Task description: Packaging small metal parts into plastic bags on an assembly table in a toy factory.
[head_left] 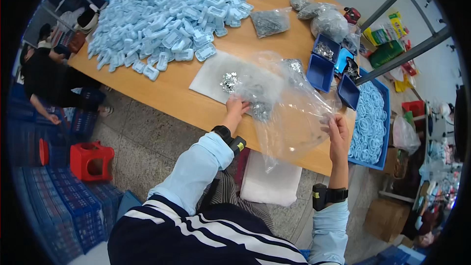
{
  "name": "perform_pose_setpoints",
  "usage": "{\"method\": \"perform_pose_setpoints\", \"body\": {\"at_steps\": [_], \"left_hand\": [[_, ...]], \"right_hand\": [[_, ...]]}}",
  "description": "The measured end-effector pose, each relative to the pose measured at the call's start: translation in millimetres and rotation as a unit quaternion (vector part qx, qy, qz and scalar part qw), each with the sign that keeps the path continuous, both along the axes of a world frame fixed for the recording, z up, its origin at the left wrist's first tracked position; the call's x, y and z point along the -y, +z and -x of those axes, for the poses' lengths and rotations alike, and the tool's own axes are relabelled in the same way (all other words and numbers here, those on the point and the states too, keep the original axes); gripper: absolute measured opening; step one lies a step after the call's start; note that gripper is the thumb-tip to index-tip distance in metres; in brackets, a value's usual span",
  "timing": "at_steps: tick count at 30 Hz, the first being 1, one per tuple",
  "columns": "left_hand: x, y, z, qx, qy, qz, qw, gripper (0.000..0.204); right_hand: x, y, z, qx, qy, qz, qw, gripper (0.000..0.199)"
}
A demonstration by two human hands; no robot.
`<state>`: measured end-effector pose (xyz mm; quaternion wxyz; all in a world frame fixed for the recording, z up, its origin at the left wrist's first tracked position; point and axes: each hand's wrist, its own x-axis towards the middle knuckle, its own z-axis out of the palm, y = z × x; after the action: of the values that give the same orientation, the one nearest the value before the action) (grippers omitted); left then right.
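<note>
A large clear plastic bag [299, 125] with small silvery metal pieces inside spreads over the table's near edge. My right hand [337, 130] pinches its rim at the right between thumb and fingers. At the bag's left end my left hand [237, 107] is closed on the plastic, fingers partly hidden, close to the metal pieces. A small heap of loose shiny metal pieces [229, 82] lies just beyond that hand on a white foam sheet [208, 79]. More metal pieces [293, 66] show through the plastic farther back.
A big pile of light-blue plastic frames [162, 17] covers the table's left side. Bagged metal parts [271, 22] and dark-blue bins [320, 72] stand at the back and right. A blue crate [381, 161] of light-blue rings adjoins the table. A person [49, 76] is at far left, near a red stool [91, 161].
</note>
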<state>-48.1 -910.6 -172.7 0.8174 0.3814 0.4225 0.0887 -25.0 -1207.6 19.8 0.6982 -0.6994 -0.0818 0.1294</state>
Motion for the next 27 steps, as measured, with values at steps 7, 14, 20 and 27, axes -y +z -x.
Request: {"method": "perform_pose_setpoints", "body": {"at_steps": [7, 14, 20, 27], "left_hand": [[-6, 6, 22, 0.111, 0.01, -0.012, 0.994, 0.024], [7, 39, 23, 0.224, -0.041, 0.003, 0.974, 0.027], [74, 101, -17, 0.275, -0.117, 0.036, 0.954, 0.027], [170, 111, -117, 0.225, -0.083, 0.1, 0.966, 0.025]], "right_hand": [[30, -23, 2, 0.031, 0.016, -0.042, 0.999, 0.011], [42, -8, 27, 0.067, -0.072, -0.105, 0.99, 0.013], [97, 61, -3, 0.134, -0.1, -0.139, 0.976, 0.013], [155, 132, -108, 0.174, 0.039, -0.118, 0.977, 0.014]]}}
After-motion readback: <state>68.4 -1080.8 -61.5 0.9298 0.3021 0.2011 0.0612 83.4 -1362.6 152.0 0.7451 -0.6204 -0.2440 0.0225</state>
